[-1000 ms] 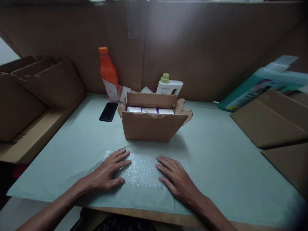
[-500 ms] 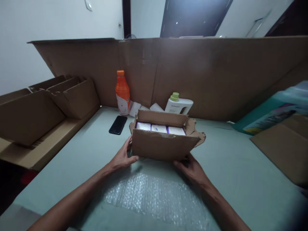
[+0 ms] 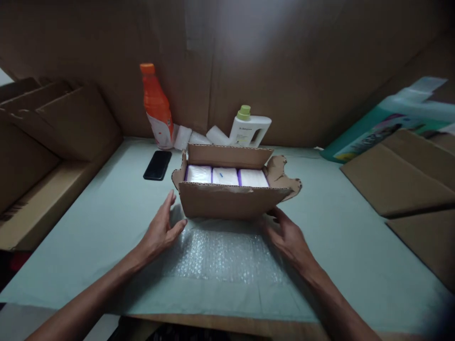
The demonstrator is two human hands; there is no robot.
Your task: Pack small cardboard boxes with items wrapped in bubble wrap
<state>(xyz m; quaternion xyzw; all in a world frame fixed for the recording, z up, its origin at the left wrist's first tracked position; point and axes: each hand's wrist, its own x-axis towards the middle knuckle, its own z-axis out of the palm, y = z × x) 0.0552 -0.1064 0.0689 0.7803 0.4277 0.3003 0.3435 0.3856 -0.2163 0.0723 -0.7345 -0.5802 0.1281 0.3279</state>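
Observation:
An open cardboard box [image 3: 231, 202] stands at the middle of the table, its flaps up. Inside it sit three white packs [image 3: 225, 176] with purple edges, side by side. My left hand [image 3: 164, 226] is just off the box's left end, thumb and fingers apart, with nothing in it. By the lower right corner of the box, my right hand [image 3: 286, 233] is held with thumb and fingers apart; some fingertips are partly hidden at the box, and whether they touch it I cannot tell. A sheet of bubble wrap [image 3: 231, 255] lies flat in front of the box.
Behind the box stand an orange bottle [image 3: 156, 111] and a white bottle with a green cap [image 3: 245, 128], with white foam pieces [image 3: 201, 137] between. A black phone [image 3: 158, 165] lies left. Cardboard boxes [image 3: 81, 118] line the left; a teal jug [image 3: 384, 123] leans at right.
My left hand has come away from the box's left end. The right hand stays near the lower right corner. My view has tilted down, showing the table's front edge.

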